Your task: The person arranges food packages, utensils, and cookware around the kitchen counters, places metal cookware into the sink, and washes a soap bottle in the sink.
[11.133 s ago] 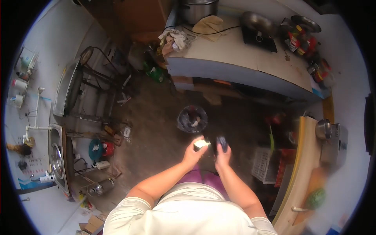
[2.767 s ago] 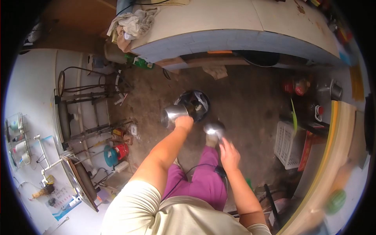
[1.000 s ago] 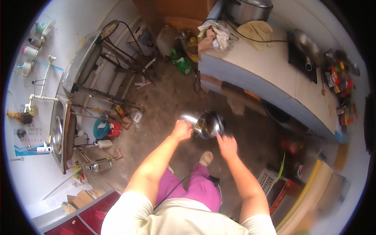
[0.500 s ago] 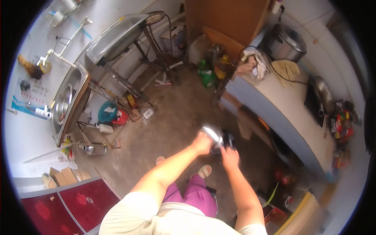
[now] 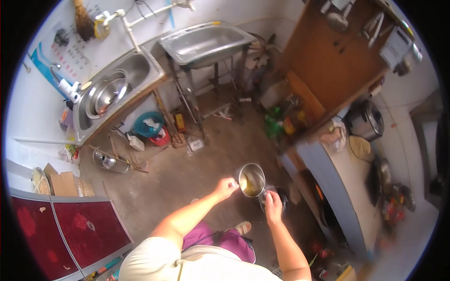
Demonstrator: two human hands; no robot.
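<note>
A round metal pot [image 5: 257,169] is tilted so that its inside faces me, with yellowish liquid in the bottom. At its left side my left hand [image 5: 226,188] is closed on the pot, probably by a handle hidden in the fingers. My right hand [image 5: 273,205] is closed just below the pot's right rim. Beside and partly behind that hand is a dark, glossy, rounded thing [image 5: 282,196]; its kind is unclear. What the right fingers hold is hidden. Both arms reach forward over the concrete floor [image 5: 183,171].
Two steel sinks stand ahead, the left one [image 5: 148,61] holding metal bowls [image 5: 108,91]. Below are a teal basin [image 5: 149,122] and a metal kettle [image 5: 110,161]. To the right runs a counter [image 5: 349,178] with a cooker [image 5: 366,121]. A red cabinet [image 5: 93,234] is at left.
My view has turned, so the room appears shifted rightward. The pot now shows its open top with liquid inside, and my two hands are farther apart.
</note>
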